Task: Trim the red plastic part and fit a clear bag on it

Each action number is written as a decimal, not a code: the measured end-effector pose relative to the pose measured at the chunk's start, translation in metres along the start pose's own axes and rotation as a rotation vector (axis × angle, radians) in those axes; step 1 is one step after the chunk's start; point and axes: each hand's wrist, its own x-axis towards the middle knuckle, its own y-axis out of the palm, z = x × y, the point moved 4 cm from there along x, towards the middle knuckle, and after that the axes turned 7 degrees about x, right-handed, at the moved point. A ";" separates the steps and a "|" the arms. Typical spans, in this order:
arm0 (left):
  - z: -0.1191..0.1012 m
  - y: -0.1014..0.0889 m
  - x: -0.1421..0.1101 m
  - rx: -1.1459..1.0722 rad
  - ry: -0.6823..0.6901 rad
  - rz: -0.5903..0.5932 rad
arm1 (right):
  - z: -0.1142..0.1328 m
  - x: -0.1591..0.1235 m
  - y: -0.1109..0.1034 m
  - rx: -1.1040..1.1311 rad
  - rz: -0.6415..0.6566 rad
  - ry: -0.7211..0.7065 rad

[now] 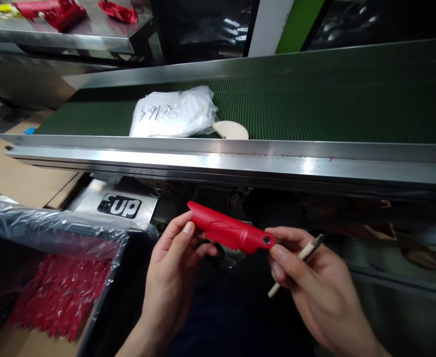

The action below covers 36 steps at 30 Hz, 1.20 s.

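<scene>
A red plastic part (221,225), long and rounded with a round hole at its right end, is held between my two hands below the conveyor's edge. My left hand (173,258) pinches its left end with thumb and fingers. At the holed end, the thumb and fingertips of my right hand (314,277) grip the part. A slim tool with a pale handle and a dark tip (296,265) also lies across the fingers of my right hand; its exact kind cannot be made out.
A green conveyor belt (296,104) with a metal rail (262,157) runs across. On it rest a white plastic bag (173,114) and a pale half-round piece (233,130). Lower left, a lined box (125,248) holds several red parts (62,292). A phone (119,206) lies on a metal plate.
</scene>
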 end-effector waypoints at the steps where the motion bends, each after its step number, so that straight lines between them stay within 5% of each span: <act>1: 0.000 0.001 0.000 -0.004 0.000 0.005 | 0.002 0.000 0.001 -0.036 -0.010 -0.030; 4: 0.002 0.008 0.000 -0.085 -0.037 0.056 | 0.017 -0.007 0.013 -0.274 0.035 -0.235; 6: 0.007 0.013 0.000 -0.174 -0.142 0.110 | 0.026 -0.016 0.025 -0.420 0.174 -0.377; 10: 0.017 0.022 -0.005 -0.259 -0.319 0.187 | 0.035 -0.017 0.025 -0.528 0.295 -0.455; 14: 0.016 0.026 -0.014 -0.250 -0.264 0.241 | 0.044 0.009 0.012 -0.594 0.306 -0.456; 21: 0.013 0.025 -0.027 -0.086 -0.135 0.247 | 0.055 0.020 0.018 -0.936 0.413 -0.791; 36: 0.015 0.027 -0.030 -0.041 -0.164 0.184 | 0.051 0.013 0.016 -1.010 0.415 -0.829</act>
